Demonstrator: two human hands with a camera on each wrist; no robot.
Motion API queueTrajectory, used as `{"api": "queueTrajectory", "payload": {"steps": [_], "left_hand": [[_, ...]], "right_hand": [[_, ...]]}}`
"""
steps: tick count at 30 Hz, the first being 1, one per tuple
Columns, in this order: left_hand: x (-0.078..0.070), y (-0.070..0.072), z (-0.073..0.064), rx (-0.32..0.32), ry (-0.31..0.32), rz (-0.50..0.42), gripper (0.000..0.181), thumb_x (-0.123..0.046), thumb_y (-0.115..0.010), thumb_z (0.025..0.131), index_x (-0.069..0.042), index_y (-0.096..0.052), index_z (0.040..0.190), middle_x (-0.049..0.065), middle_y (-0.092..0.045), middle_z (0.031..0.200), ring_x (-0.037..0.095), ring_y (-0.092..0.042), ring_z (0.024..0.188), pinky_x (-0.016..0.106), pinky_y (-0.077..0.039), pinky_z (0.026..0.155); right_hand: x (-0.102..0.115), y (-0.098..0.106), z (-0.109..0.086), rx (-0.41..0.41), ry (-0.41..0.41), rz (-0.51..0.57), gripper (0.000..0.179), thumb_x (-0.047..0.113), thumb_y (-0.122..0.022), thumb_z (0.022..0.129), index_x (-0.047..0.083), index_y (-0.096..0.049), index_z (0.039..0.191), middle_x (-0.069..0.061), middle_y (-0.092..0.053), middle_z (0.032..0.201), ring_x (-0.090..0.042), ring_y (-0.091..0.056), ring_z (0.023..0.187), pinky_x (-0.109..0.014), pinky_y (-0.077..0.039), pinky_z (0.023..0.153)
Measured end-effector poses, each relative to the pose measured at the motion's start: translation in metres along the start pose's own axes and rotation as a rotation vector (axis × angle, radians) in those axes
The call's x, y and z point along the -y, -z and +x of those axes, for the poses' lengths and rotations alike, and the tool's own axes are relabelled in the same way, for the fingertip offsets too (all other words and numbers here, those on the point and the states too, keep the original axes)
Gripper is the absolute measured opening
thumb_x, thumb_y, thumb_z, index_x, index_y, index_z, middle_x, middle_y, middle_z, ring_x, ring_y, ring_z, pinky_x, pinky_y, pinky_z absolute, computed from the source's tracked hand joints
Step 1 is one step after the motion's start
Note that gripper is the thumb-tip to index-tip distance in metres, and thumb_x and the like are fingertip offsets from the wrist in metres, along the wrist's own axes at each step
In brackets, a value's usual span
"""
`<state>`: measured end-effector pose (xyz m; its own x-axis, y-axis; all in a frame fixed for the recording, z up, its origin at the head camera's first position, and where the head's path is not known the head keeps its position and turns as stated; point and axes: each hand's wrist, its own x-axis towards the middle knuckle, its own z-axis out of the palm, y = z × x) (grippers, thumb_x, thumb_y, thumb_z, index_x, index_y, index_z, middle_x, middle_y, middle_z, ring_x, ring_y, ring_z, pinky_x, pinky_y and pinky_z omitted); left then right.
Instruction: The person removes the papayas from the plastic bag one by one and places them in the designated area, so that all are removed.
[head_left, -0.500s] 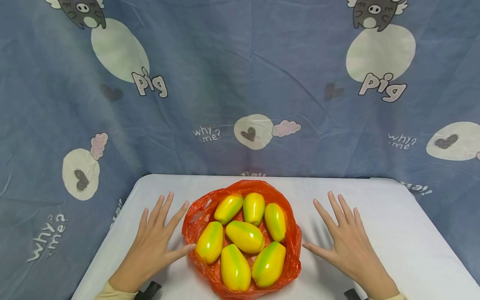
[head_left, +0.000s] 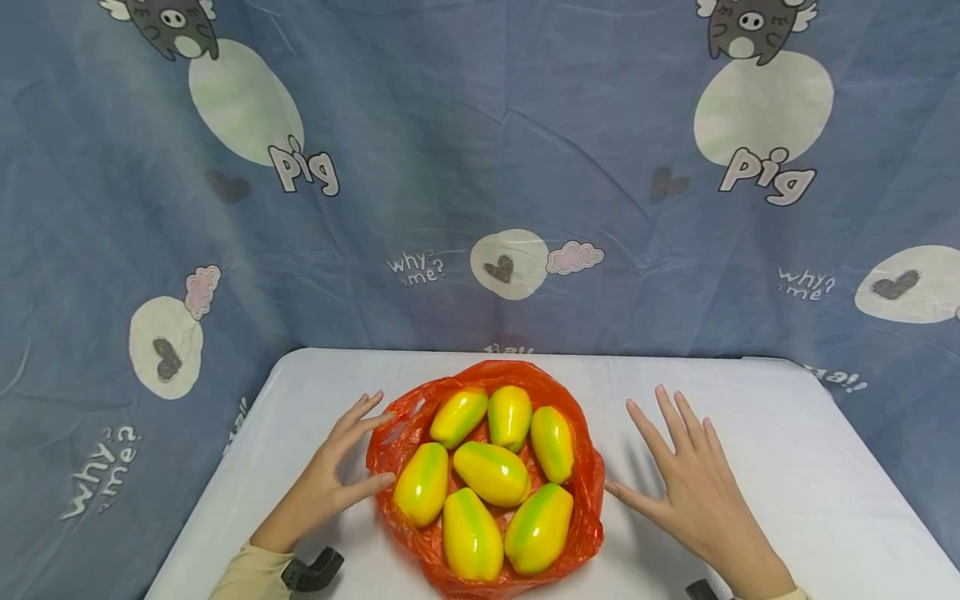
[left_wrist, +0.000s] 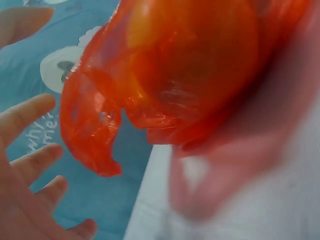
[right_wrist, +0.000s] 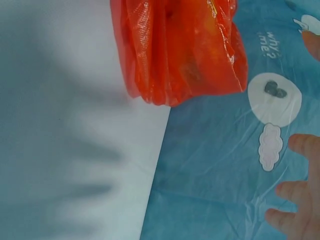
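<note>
A red plastic bag [head_left: 589,467], its mouth rolled wide, stands at the middle of the white table. Inside it lie several glossy yellow-green papayas [head_left: 491,473]. My left hand [head_left: 321,482] is turned sideways at the bag's left rim, thumb and fingers apart and the tips right at the plastic. In the left wrist view its spread fingers [left_wrist: 37,162] show beside a hanging flap of the bag [left_wrist: 92,135]. To the right of the bag, my right hand [head_left: 693,492] has its fingers spread, the thumb tip close to the rim. Neither hand holds anything.
The white tabletop [head_left: 795,450] extends on both sides of the bag. Behind it hangs a blue cloth [head_left: 585,167] printed with pigs and lettering. A black strap device [head_left: 313,571] sits at the left wrist, and another [head_left: 703,590] at the right.
My left hand has turned from palm-down spread to a sideways pose, its fingers drawing together and moving slightly right to the bag's rim. The right hand stays nearly still.
</note>
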<state>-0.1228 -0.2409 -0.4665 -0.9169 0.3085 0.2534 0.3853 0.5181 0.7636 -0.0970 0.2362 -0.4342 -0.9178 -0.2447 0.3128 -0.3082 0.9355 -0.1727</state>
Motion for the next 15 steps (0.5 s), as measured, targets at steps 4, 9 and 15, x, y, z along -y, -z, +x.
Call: {"api": "queueTrajectory", "payload": {"steps": [4,9,15], "left_hand": [[0.008,-0.004,0.003,0.010,-0.007,-0.134,0.065,-0.016,-0.081,0.088,-0.019,-0.056,0.148,-0.001,-0.024,0.172,0.030,-0.010,0.162,0.086,-0.012,0.113],[0.017,-0.010,0.009,0.059,-0.029,-0.295,0.055,-0.005,-0.074,0.091,-0.012,-0.060,0.144,0.008,-0.041,0.165,0.025,-0.011,0.162,0.029,-0.015,0.132],[0.022,-0.018,0.012,0.074,-0.026,-0.287,0.050,-0.009,-0.078,0.090,-0.016,-0.066,0.138,0.004,-0.056,0.154,0.033,-0.016,0.160,0.069,-0.010,0.127]], "right_hand": [[0.001,-0.001,-0.001,0.000,0.004,0.006,0.102,0.070,-0.072,0.081,0.032,-0.027,0.164,-0.017,-0.019,0.172,-0.048,-0.024,0.153,-0.079,-0.027,0.114],[0.002,-0.001,0.000,0.026,-0.009,0.008,0.102,0.071,-0.070,0.082,0.033,-0.024,0.165,-0.014,-0.016,0.174,-0.047,-0.022,0.154,-0.078,-0.027,0.114],[0.004,-0.003,0.000,0.027,-0.011,0.018,0.101,0.070,-0.070,0.083,0.032,-0.026,0.165,-0.013,-0.016,0.174,-0.046,-0.021,0.155,-0.078,-0.029,0.113]]}}
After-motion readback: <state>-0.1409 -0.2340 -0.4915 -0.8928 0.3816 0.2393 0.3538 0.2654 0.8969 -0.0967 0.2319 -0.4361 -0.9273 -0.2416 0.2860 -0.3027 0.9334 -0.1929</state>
